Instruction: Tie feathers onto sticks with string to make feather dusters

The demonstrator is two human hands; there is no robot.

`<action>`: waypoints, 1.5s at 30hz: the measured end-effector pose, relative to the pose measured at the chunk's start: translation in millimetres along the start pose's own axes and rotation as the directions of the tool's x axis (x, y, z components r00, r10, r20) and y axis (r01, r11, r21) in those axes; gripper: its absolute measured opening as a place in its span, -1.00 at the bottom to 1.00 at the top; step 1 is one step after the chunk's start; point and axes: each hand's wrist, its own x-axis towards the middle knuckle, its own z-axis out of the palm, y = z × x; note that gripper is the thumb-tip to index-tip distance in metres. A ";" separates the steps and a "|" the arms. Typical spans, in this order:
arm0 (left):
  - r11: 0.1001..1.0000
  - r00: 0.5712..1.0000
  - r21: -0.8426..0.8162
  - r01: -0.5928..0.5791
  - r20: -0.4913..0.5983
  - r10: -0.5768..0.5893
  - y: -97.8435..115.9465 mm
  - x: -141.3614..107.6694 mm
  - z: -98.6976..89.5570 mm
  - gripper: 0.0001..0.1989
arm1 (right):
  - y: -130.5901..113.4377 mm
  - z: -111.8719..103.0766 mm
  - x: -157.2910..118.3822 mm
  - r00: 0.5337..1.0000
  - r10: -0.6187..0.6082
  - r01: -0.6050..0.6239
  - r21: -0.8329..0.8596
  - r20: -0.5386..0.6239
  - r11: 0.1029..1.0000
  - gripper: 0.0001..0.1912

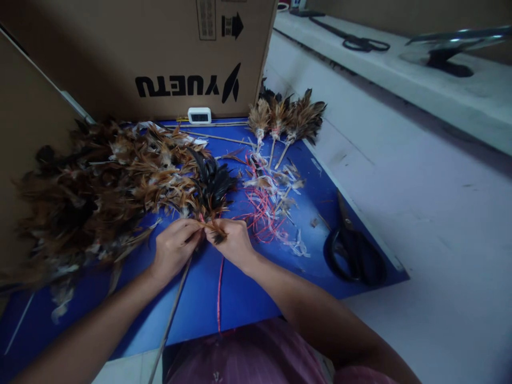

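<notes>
Both hands meet at the base of a feather duster (213, 184), whose dark and brown feathers fan out away from me. Its thin wooden stick (171, 322) runs back toward me under my left hand. My left hand (175, 245) is closed around the duster's base, fingers pinched near the binding. My right hand (232, 242) pinches a small brown feather (216, 232) against that same spot. A red string (220, 290) hangs from between the hands over the table's front edge. The fingertips partly hide the binding.
A big heap of brown feathers (132, 176) covers the left of the blue table (256, 298). Tangled red string (264, 213) lies right of the duster, black scissors (354, 248) farther right. Small feather dusters (296, 120), a white digital clock (199, 116) and a cardboard box (160, 48) stand behind.
</notes>
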 end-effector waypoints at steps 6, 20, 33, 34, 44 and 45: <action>0.996 0.997 0.057 0.067 0.042 -0.069 -1.7 -0.1 -2.1 -0.86 | -0.5 0.6 0.1 1.000 0.000 0.000 -0.027 -0.014 1.000 -0.84; 0.947 0.895 -0.063 0.316 0.350 -0.275 -10.0 5.3 -9.0 -0.79 | -5.3 -0.1 3.1 0.992 0.095 -0.090 -0.071 0.084 0.993 -0.82; 0.921 0.885 -0.111 0.375 0.339 -0.319 -7.1 5.9 -9.3 -0.86 | -7.1 1.1 6.0 0.977 0.187 -0.181 -0.064 0.099 0.981 -0.84; 0.921 0.885 -0.109 0.375 0.339 -0.320 -6.8 5.7 -9.2 -0.86 | -7.2 1.3 6.0 0.978 0.189 -0.185 -0.059 0.092 0.981 -0.84; 0.927 0.887 -0.083 0.365 0.335 -0.319 -6.8 4.6 -7.6 -0.86 | -9.3 1.8 6.6 0.973 0.217 -0.209 -0.087 0.086 0.974 -0.85; 0.928 0.888 -0.079 0.365 0.330 -0.321 -6.7 4.4 -7.4 -0.86 | -9.6 1.6 6.7 0.970 0.226 -0.218 -0.091 0.090 0.972 -0.85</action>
